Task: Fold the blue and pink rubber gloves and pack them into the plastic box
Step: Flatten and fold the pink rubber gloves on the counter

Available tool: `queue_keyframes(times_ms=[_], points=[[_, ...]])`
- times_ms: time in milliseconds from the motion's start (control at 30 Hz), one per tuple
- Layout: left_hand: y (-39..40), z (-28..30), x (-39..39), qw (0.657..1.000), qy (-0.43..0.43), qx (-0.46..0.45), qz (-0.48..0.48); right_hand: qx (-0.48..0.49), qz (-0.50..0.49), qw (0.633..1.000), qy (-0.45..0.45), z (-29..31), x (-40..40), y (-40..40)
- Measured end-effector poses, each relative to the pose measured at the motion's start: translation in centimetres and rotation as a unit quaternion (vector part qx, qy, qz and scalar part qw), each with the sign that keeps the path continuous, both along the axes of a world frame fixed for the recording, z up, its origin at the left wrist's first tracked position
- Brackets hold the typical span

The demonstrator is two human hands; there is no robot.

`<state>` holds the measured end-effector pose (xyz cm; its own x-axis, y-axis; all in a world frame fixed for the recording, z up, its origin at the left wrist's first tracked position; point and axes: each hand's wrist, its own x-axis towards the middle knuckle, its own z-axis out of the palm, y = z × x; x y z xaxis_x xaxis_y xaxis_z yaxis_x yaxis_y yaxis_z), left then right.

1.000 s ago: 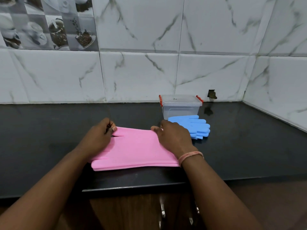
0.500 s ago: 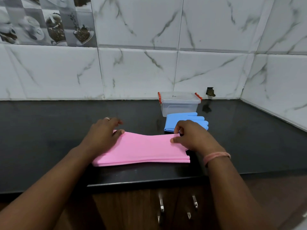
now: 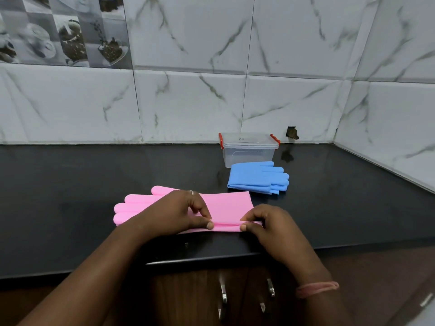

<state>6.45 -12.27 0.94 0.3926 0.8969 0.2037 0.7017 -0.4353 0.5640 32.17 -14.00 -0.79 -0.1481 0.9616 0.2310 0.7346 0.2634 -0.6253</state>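
Both hands (image 3: 227, 223) pinch pink gloves (image 3: 226, 208) — near edge.

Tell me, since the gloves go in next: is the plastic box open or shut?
Shut: the plastic box has its clear lid on. Whether its red latches are clipped cannot be told.

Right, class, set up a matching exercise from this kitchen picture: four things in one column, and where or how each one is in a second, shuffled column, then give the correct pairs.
Things:
1. pink gloves
2. blue gloves
3. plastic box
4. bracelet

Places or states:
A. lid on, at the back by the wall
B. on the right wrist
C. pinched along the near edge by the left hand and the right hand
D. lying untouched just in front of the box

Pairs: 1-C, 2-D, 3-A, 4-B
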Motion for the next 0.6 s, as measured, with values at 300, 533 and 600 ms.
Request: queue_keyframes(times_ms=[300,533,600], points=[[-1.2,-0.9,0.5,0.995,-0.093,0.02,0.014,0.037,-0.029,0.985,-0.165,2.1,-2.2,-1.2],[-1.4,-0.9,0.4,1.0,-0.011,0.027,0.002,-0.07,0.001,0.988,-0.141,2.3,-1.7,-2.2],[-1.4,-0.3,0.0,1.0,-0.017,-0.006,0.003,-0.081,-0.008,0.992,-0.1,2.9,-1.1,-1.8]])
